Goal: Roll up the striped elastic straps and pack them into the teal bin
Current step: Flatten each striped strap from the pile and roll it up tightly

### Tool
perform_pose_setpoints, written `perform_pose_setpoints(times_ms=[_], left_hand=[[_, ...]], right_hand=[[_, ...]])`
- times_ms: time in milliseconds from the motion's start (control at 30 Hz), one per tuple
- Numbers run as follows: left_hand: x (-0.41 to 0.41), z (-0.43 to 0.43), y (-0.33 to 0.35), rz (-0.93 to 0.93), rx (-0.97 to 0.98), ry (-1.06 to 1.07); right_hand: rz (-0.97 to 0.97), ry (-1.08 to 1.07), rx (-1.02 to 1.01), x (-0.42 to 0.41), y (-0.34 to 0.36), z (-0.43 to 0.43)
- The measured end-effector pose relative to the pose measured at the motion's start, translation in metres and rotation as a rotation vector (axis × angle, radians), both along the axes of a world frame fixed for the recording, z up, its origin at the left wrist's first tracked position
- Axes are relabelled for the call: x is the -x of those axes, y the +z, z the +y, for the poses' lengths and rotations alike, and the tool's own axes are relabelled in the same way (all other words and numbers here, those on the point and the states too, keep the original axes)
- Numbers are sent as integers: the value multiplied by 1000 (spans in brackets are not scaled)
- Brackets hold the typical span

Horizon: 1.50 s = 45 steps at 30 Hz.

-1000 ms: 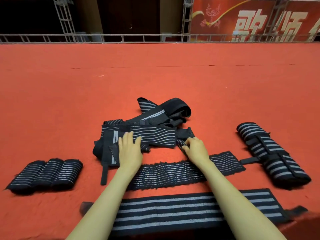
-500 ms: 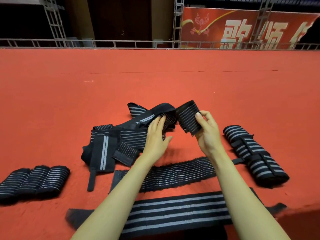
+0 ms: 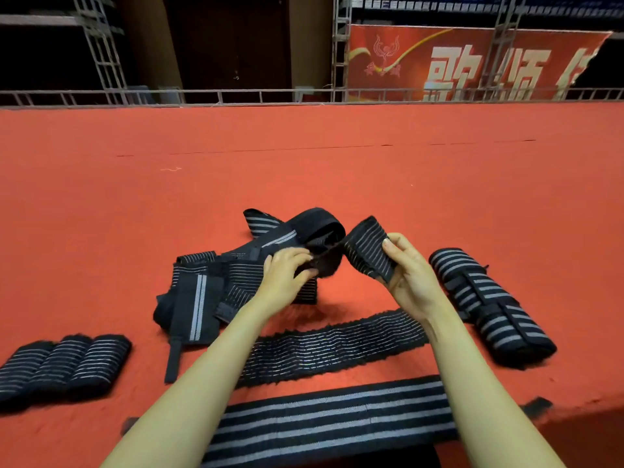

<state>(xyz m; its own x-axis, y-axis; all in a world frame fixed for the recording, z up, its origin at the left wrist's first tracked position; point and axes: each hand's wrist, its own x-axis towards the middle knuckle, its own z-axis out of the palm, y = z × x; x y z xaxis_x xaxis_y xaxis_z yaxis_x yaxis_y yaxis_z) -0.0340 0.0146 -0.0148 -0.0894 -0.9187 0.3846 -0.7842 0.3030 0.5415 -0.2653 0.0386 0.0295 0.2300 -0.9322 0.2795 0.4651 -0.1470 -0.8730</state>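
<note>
Both hands hold one black strap with thin grey stripes (image 3: 366, 246) lifted above the red carpet. My right hand (image 3: 410, 276) grips its striped end, and my left hand (image 3: 287, 273) pinches its dark fuzzy end. Behind and to the left lies a tangled pile of straps (image 3: 209, 288). A flat narrow-striped strap (image 3: 337, 346) lies below my hands, and a wide-striped strap (image 3: 324, 420) lies nearest me. Three rolled straps (image 3: 64, 364) sit at the left. A larger rolled bundle (image 3: 489, 309) sits at the right. No teal bin is in view.
The red carpeted platform (image 3: 304, 170) stretches far ahead to a metal rail (image 3: 236, 96). A red banner (image 3: 472, 62) and truss frames stand beyond it. The platform's near edge drops off at the lower right.
My hands lifted a strap out of the pile a second ago. Since half a second ago my left hand has closed on its dark end, and the strap is spread between both hands.
</note>
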Motion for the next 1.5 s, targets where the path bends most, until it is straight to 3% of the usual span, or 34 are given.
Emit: perform_pose_setpoints(times_ms=[67,167,267,300,400,533,700,867,933,1033,1100,1200,1300,1367,1433,1500], left_hand=[[-5,3,2,78,-59,-13],[-16,11,13,362,-26,60],[-19,18,27,519,-7,31],[-16,20,32,507,-15,-6],[-5,25,44,384,-8,-87],[3,25,46,237,0,-174],[-6,22,29,260,-37,-141],[-3,21,33,386,-11,-84],[-3,18,37,377,-30,-83],[-19,10,33,197,-142,-94],[-36,3,25,99,-209,-72],[-49,-4,14,92,-231,-13],[-47,-8,12,199,-109,104],[-43,-11,12,259,-23,152],[-39,-13,13,250,29,152],[-35,-14,17,233,53,137]], right_hand=[[157,-137,3,-6,-4,-6],[843,-280,188,-21,-20,-19],[763,-517,248,0,-34,-33],[837,-568,278,2,-32,-31],[1065,-400,442,-17,-32,-22],[1028,-241,490,-45,-31,-18],[946,-316,426,-55,-25,-25],[964,-55,345,-62,-16,-28],[987,-212,377,-65,-15,-34],[905,-445,419,-60,-9,-45],[863,-540,422,-52,-6,-51],[868,-607,387,-45,-8,-62],[1066,-549,289,-45,-17,-71],[1149,-481,378,-52,-20,-69],[1109,-373,518,-66,-21,-64],[1078,-262,504,-82,-19,-59]])
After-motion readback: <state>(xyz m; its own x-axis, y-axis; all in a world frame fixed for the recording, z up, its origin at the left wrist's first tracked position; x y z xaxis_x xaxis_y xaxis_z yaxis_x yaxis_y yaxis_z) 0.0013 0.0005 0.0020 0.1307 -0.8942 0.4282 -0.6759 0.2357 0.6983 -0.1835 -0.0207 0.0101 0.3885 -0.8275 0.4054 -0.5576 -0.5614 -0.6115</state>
